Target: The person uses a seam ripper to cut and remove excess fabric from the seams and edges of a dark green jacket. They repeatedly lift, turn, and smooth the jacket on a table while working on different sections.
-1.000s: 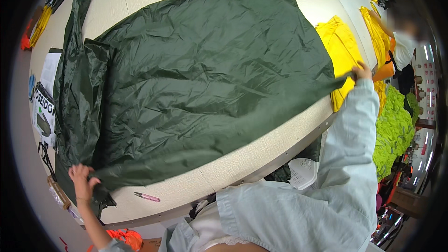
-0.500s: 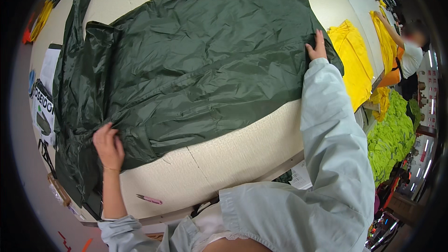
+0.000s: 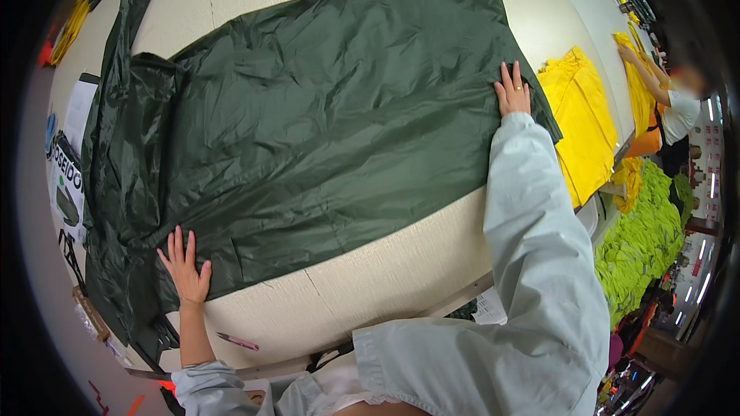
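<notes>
A dark green raincoat-like garment [image 3: 331, 108] of shiny thin fabric lies spread across the pale table. Its body reaches to the right, while the bunched part with a long sleeve [image 3: 127, 23] is on the left. My left hand [image 3: 186, 271] rests on the garment's near left part, fingers spread and palm down. At the right end, near the hem, my right hand [image 3: 512, 92] lies flat with its fingers stretched out. Neither hand grips the fabric. Pink-handled thread snips [image 3: 237, 341] lie on the table close to my left forearm.
Folded yellow fabric [image 3: 580, 123] lies just right of the green garment. Beyond it is a heap of lime-green garments [image 3: 640, 239]. Another person [image 3: 678, 112] handles yellow fabric at the far right. Printed sheets [image 3: 68, 192] lie along the table's left edge.
My left hand has gone from curled fingers to spread flat, a little nearer to me. My right hand has shifted slightly nearer and left. The garment now lies smoother.
</notes>
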Available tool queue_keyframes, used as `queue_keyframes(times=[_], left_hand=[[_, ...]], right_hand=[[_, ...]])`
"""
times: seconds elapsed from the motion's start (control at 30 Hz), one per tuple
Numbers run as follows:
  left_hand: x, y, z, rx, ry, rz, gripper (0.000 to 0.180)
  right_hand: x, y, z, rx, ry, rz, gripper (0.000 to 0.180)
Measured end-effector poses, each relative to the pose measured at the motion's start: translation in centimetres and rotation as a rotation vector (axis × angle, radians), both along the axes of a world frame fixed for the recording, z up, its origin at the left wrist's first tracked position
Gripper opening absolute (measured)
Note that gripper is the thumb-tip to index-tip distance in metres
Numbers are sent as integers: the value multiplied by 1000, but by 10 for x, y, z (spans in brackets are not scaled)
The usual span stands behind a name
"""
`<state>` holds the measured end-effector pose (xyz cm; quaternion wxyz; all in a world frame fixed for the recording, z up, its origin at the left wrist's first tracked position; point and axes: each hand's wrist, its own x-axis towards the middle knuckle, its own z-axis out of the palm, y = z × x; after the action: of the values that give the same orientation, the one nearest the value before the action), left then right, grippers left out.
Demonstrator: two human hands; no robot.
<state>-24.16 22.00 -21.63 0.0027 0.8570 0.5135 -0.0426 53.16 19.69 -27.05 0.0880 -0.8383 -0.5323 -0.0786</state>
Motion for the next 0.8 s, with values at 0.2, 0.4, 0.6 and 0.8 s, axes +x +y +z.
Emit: queue_keyframes(times=[0.2,0.4,0.6,0.8], left_hand=[[-1,-7,12,-24,-136,44,59],[8,-1,20,138,-276,231,50],[10,4,-4,98,-82,310,61],[4,-16,23,227,-377,352,46]], right_hand=[[-15,-6,7,23,-38,65,51],[-99,3,77,-32,-73,-23,63],[-168,-25,29,-205,-98,33,67],[-261,-29,97,11,103,342,70]])
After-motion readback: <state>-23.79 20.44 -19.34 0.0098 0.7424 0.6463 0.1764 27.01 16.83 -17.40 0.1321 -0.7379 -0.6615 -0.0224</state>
